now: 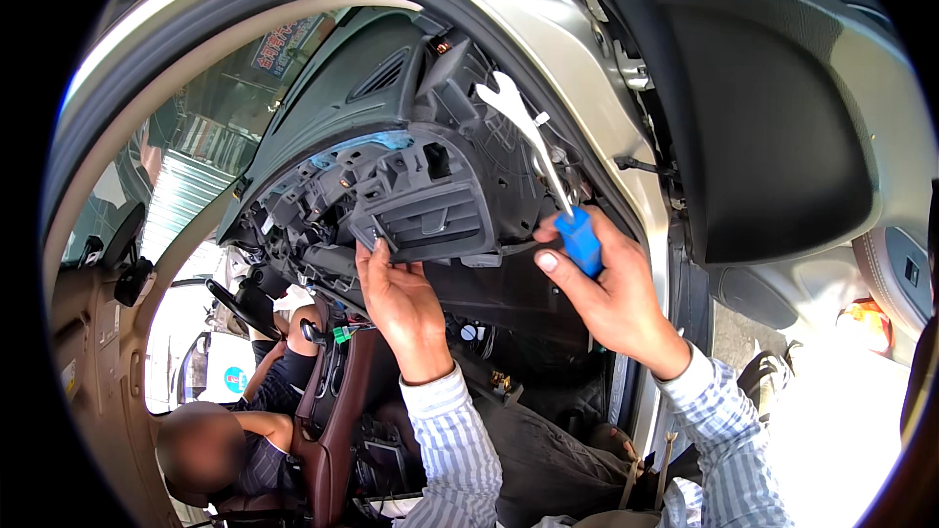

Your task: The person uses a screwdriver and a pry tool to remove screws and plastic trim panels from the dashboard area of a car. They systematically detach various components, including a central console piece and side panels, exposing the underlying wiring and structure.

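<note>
My right hand is closed around the blue handle of a forked trim removal tool. Its bright metal shaft slants up and left, and the two-pronged tip stands near the end of the dashboard. With palm turned up, my left hand grips the lower left edge of a black air vent panel. Some of its fingertips are hidden at the panel's underside. The panel sits in the front of the partly stripped dashboard, where brackets and openings are exposed.
An open car door stands on the right, beside the pale door frame. Another person sits across the cabin at left, by the steering wheel. Between us is a brown centre console; a green connector hangs near it.
</note>
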A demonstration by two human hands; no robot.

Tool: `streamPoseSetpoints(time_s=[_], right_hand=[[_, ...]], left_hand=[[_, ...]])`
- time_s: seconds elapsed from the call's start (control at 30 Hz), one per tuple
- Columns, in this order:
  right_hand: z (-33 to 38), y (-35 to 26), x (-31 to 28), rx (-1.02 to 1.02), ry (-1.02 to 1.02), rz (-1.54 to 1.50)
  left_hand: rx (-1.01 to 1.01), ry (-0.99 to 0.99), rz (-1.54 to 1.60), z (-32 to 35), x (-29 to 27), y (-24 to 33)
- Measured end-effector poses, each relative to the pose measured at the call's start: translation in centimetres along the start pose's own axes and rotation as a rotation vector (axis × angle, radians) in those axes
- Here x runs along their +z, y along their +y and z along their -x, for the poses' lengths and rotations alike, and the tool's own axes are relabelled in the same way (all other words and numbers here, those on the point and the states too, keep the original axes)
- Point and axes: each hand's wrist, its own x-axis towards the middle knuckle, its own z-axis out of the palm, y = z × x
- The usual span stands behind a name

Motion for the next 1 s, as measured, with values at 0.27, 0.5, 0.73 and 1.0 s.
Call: streamPoseSetpoints(time_s=[0.27,0.5,0.73,1.0], right_hand=[[-3.5,-1.6,4.9,0.047,0.073,0.142],[-4.4,-1.9,6.8,0.052,0.116,-0.010],[-5.2,-3.7,5.8,0.163,0.031,-0.175],[-5.0,-3.6,4.5,0.217,0.007,-0.169]], left_hand=[[-0.008,0.111,0.110,1.4,0.6,0.2],[-0.038,0.131,0.155,1.0,0.5,-0.9],[-0.002,0.084,0.209,2.0,0.6,0.3],[0.004,0.056,0.195,2.5,0.7,0.7]])
